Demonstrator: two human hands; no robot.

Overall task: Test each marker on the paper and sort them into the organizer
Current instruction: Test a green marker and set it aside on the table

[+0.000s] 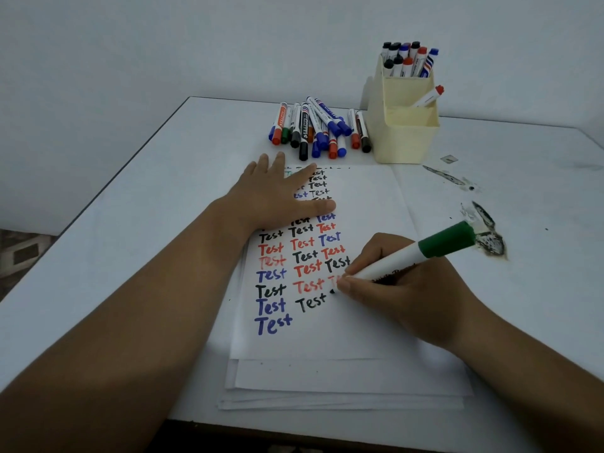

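Loose markers (322, 129) behind paper (359, 204), left of organizer (405, 132)

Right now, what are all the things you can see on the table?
green marker: one, white barrel with green cap on its back end, tip on the paper
paper: a stack, white, top sheet covered in "Test" words
loose markers: a pile, mixed colours, beyond the paper
organizer: one, cream, far right, markers standing in the back compartment
table: one, white
left hand: flat on the paper
right hand: fingers gripping the green marker
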